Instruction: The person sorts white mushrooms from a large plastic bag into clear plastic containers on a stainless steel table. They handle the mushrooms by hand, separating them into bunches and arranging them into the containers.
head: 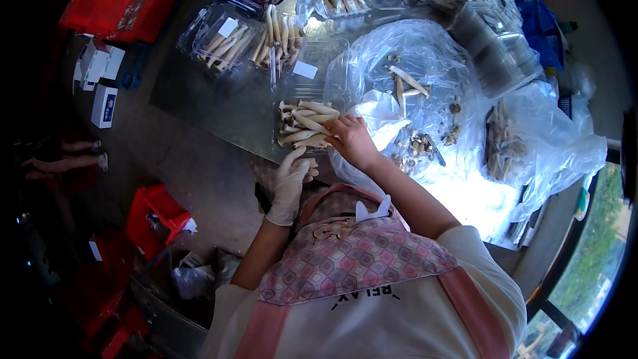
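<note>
A clear plastic tray (277, 132) near the front edge of the metal table holds several long pale mushrooms (304, 122). My bare right hand (353, 140) reaches over its right side, thumb and forefinger closed around the end of one mushroom. Just below the tray, at the table edge, is my left hand (289, 184) in a whitish glove. Its thumb points up and its fingers curl; whether they hold anything is unclear. The tray's clear lid (324, 55) lies folded back behind it, with a white label, partly under another group of mushrooms (284, 35).
Right of the tray, a clear plastic sheet (428, 55) carries loose mushrooms (408, 80), trimmings and a knife (435, 150). Filled clear boxes (224, 42) stand farther back. Stacked empty containers (493, 50) and a bag of mushrooms (506, 139) are at right. Red crates (154, 219) sit at left.
</note>
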### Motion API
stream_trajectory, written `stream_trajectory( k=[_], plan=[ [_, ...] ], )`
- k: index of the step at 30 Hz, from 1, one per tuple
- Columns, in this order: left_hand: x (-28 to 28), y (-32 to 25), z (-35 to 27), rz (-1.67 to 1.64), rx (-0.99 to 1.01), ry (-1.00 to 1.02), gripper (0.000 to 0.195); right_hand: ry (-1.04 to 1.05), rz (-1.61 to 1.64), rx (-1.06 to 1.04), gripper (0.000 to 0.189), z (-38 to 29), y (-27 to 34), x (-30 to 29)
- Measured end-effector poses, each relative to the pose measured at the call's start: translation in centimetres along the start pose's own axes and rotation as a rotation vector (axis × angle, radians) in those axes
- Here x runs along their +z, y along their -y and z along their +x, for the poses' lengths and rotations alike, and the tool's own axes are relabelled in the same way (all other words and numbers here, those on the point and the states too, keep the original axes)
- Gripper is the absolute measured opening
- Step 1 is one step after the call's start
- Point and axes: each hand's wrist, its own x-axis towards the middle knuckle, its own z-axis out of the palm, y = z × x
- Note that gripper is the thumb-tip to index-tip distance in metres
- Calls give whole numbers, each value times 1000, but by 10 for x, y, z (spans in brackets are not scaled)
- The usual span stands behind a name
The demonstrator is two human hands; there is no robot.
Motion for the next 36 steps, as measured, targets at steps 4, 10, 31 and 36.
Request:
stream_trajectory(
  k=[4, 10, 31, 36],
  plan=[
    [2, -5, 6, 37, 63, 31, 41, -80, 202, 18, 20, 5, -8, 6],
    [12, -9, 10, 127, 153, 23, 49, -130, 1, -108, 24, 11, -2, 11],
    [58, -14, 20, 380, 281, 229, 20, -205, -36, 311, 42, -75, -62, -29],
    [86, -20, 16, 1006, 784, 511, 52, -82, 265, 213, 22, -87, -38, -41]
  ],
)
